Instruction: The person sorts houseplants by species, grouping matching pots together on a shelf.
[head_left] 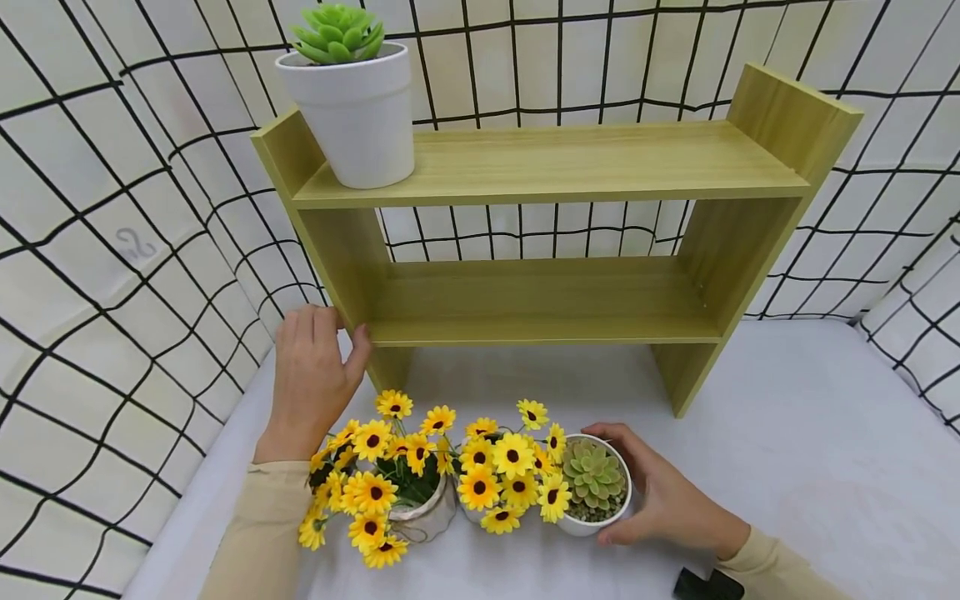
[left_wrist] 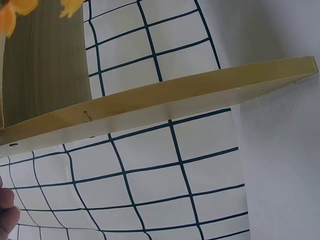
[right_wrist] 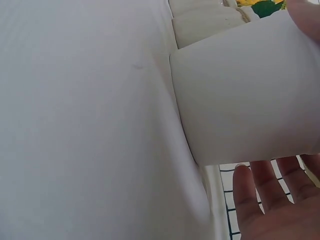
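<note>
In the head view my left hand holds the left side panel of a two-tier wooden shelf, thumb over the front edge and fingers on the outside. My right hand grips a small white pot with a rosette succulent, fingers and thumb on either side of it. The right wrist view shows the white pot close, thumb on one side and fingertips opposite. Left of it stand two pots of yellow flowers, the farther one a greyish pot. A larger white pot with a green succulent sits on the top tier.
A black wire grid over white sheeting surrounds the shelf at the back and sides. White cloth covers the table. A small black object lies by my right sleeve.
</note>
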